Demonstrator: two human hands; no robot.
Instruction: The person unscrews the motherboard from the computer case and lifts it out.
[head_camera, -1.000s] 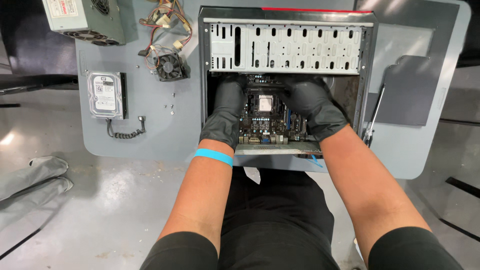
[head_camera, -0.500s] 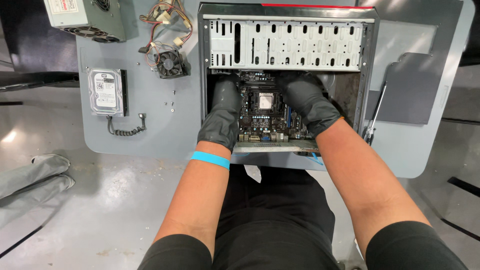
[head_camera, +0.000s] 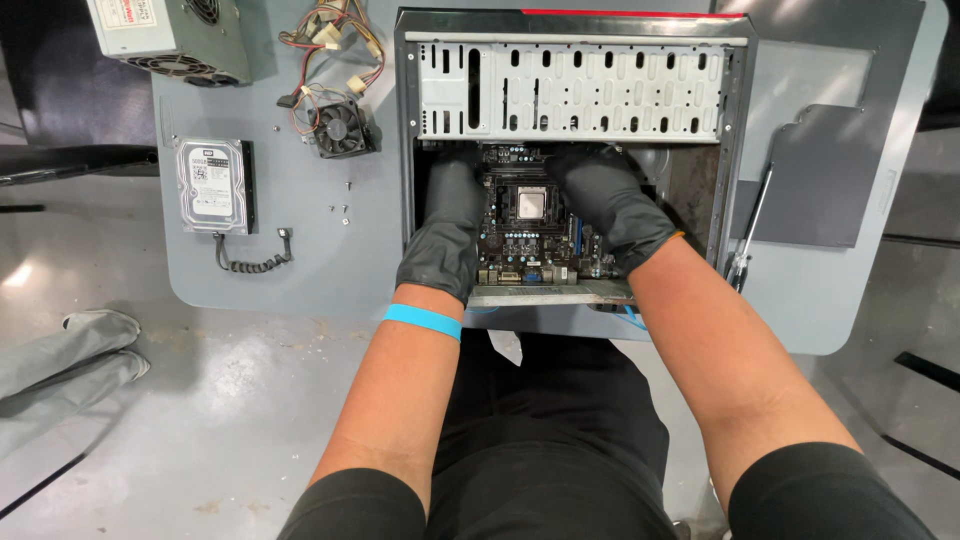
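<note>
Grey table (head_camera: 300, 270) on a concrete floor carries an open computer case (head_camera: 575, 90) lying on its side, with a hard drive (head_camera: 212, 185), small fan (head_camera: 340, 128) and power supply (head_camera: 170, 30) off to the left and a screwdriver (head_camera: 748, 230) on the right. Inside the case, the gloved left hand (head_camera: 445, 235) and right hand (head_camera: 610, 210) rest curled on either edge of the circuit board (head_camera: 530, 235), though whether they actually grip it I cannot tell

Grey table (head_camera: 300, 270) with rounded corners stands on a smooth grey concrete floor (head_camera: 200, 420), scuffed and stained in places. Bright glare patch on floor at far left; dark strips at right edge.
</note>
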